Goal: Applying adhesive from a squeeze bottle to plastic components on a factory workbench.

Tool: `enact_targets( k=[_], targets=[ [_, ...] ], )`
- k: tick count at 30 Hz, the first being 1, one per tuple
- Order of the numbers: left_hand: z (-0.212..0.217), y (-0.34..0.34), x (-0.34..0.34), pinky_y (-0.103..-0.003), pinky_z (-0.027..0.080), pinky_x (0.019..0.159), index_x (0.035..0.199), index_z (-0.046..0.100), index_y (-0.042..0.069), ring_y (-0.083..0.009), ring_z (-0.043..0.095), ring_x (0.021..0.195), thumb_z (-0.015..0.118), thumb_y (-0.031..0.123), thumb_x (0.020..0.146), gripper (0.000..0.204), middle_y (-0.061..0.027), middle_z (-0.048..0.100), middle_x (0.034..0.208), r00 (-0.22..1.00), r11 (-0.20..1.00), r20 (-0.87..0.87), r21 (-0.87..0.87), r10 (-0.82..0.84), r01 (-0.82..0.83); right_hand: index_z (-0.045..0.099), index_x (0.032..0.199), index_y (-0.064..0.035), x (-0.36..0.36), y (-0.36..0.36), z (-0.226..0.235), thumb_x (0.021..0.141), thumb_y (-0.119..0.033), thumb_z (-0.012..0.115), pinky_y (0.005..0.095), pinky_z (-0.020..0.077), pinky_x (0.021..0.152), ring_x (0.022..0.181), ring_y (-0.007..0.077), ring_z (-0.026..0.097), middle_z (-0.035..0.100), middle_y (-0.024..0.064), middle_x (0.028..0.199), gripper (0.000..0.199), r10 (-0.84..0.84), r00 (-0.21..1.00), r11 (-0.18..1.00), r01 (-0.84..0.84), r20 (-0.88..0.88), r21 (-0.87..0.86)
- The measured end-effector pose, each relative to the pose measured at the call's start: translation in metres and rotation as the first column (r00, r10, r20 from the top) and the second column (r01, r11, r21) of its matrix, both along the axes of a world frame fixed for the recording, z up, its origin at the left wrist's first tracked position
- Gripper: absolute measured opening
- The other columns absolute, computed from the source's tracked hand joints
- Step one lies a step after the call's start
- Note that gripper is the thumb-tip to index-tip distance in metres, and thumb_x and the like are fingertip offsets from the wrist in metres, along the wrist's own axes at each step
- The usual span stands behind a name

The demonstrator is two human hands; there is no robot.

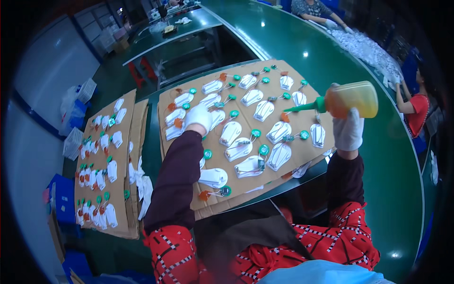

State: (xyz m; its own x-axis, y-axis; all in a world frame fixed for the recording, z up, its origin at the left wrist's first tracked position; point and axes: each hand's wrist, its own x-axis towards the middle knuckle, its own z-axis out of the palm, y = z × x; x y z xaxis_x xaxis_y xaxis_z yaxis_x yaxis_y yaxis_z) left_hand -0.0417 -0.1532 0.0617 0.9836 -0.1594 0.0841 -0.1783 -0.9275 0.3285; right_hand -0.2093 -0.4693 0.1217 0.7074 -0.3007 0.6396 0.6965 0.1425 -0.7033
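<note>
My right hand (349,128), in a white glove, is closed around a squeeze bottle (354,100) of yellowish liquid, tilted on its side. Its green nozzle (302,107) points left over a sheet of cardboard (295,154). White oval plastic housings (230,133) lie there in rows, with small green discs (263,150), thin wires and orange pieces (204,195) attached. Also white-gloved, my left hand (199,118) rests among the housings at the left of the sheet. Its fingers blend with the white parts, so whether it grips one is hidden.
A second cardboard sheet (124,156) with similar parts stands at left, beside white baskets (86,90). A green work surface (388,189) curves along the right. Across it, a person in red (416,111) and another person (314,9) are near a heap of white pieces (364,47).
</note>
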Motion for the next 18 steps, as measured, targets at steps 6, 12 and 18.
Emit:
enact_targets(
  k=[6, 12, 18],
  targets=[
    [0.016, 0.0, 0.005, -0.038, 0.046, 0.083, 0.098, 0.064, 0.004, -0.0344, 0.058, 0.096, 0.052, 0.028, 0.077, 0.034, -0.0217, 0.061, 0.1, 0.981, 0.986, -0.172, -0.127, 0.084, -0.107, 0.035, 0.127, -0.0067, -0.001, -0.003, 0.002, 0.081, -0.036, 0.063, 0.0403, 0.0359, 0.099, 0.116, 0.0278, 0.046, 0.048, 0.0162, 0.123, 0.061, 0.0, 1.0, 1.0, 0.0, 0.006, 0.012],
    [0.024, 0.0, 0.0, -0.036, 0.047, 0.079, 0.092, 0.067, 0.004, -0.0315, 0.061, 0.088, 0.061, 0.029, 0.07, 0.033, -0.0202, 0.063, 0.091, 0.983, 0.996, -0.183, -0.093, -0.015, -0.002, 0.035, 0.127, -0.0067, 0.005, -0.002, 0.001, 0.081, -0.035, 0.063, 0.0408, 0.0351, 0.1, 0.117, 0.0281, 0.045, 0.048, 0.0168, 0.124, 0.061, 0.015, 1.0, 1.0, -0.015, -0.014, 0.003],
    [0.014, -0.003, -0.005, -0.035, 0.048, 0.074, 0.091, 0.065, 0.004, -0.0289, 0.062, 0.083, 0.06, 0.025, 0.075, 0.028, -0.0176, 0.064, 0.087, 0.998, 1.0, 0.052, -0.013, -0.021, 0.022, 0.034, 0.127, -0.0041, 0.015, 0.009, 0.012, 0.08, -0.032, 0.064, 0.0422, 0.0348, 0.1, 0.117, 0.0296, 0.046, 0.047, 0.0187, 0.124, 0.063, 0.086, 0.996, 0.995, -0.087, -0.027, -0.044]
  ],
)
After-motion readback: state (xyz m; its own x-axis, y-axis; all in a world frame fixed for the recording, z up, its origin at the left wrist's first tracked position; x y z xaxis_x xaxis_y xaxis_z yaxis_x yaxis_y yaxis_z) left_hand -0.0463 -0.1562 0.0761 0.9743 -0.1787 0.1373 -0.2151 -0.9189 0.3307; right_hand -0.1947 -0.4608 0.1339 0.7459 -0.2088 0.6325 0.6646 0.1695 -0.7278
